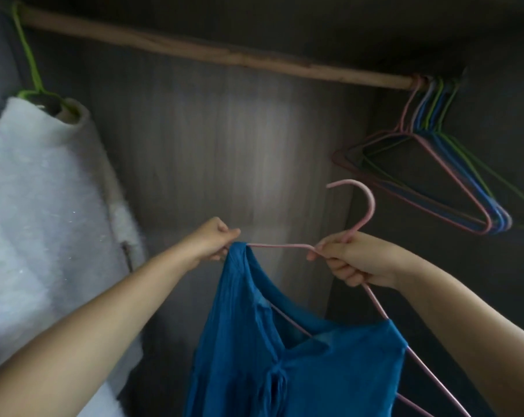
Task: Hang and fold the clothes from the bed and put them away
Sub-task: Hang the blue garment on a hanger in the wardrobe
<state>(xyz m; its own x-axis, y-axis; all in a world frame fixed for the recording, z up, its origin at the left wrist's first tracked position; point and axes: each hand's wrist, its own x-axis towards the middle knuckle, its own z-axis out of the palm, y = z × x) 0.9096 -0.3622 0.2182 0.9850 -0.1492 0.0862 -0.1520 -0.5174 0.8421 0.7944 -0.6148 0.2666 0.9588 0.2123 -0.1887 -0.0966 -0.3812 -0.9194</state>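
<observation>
Blue garment (299,356) half-threaded on pink hanger (364,200): left hand (215,239) pinches its shoulder, right hand (349,257) grips the neck (hanging step); next, hook onto wooden rail (194,52).

A pink hanger (363,219) is gripped at its neck by the right hand (349,260). A blue garment (299,362) is pinched at its shoulder by the left hand (215,239), over the hanger's end. Under the wooden rail (212,54), a white fluffy garment (38,188) is hung at left and empty hangers (453,182) at right.
</observation>
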